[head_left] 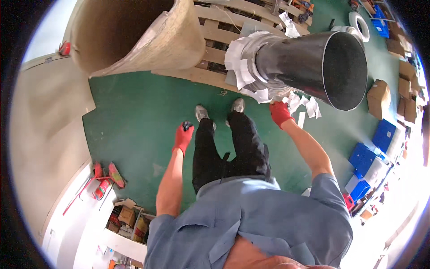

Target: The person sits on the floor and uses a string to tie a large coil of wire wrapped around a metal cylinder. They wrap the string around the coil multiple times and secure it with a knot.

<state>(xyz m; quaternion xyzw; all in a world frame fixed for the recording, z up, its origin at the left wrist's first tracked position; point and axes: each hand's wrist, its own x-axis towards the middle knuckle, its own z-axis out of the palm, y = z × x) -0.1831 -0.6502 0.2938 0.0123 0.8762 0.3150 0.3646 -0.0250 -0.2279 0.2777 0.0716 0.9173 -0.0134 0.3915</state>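
My left hand [182,138], in a red glove, is closed around a small black object [187,125] whose kind I cannot make out. My right hand [281,114], gloved in red too, has its fingers curled at the lower edge of a wrapped collar, beside white paper strips [309,106]; what it grips is hidden. Above it lies a large dark metal tube [293,60], its wide open end facing right. White paper sheets [242,62] stick out around the tube's narrower left end.
A wooden pallet [219,33] lies under the tube. A big tan drum-like shell [183,42] stands at upper left. Blue bins [363,159] and a cardboard box [379,98] line the right side. Red fire extinguishers [102,189] stand at lower left on the green floor [134,116].
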